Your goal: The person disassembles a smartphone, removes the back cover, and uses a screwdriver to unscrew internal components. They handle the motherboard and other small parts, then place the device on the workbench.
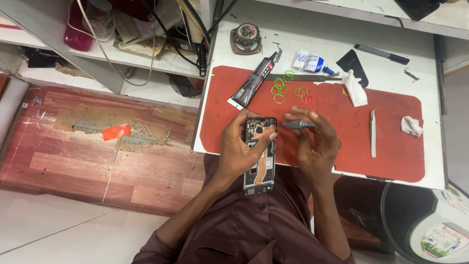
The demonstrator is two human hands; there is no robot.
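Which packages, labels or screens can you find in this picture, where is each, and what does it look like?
Glue tube: black with red and white label, lying slanted at the red mat's top left.
Small packet: white and blue, crumpled, above the mat.
Round printed disc: white with colourful picture, bottom right corner.
No lit screen.

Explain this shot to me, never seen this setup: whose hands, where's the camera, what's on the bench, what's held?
One picture, from a camera worn on a person's head, looking down. No robot. The left hand holds an opened phone, insides showing. The right hand holds a grey pen-like tool with its tip at the phone's top. Below them, a red mat on a white table carries a black glue tube, coloured rubber bands, tweezers and a small speaker.
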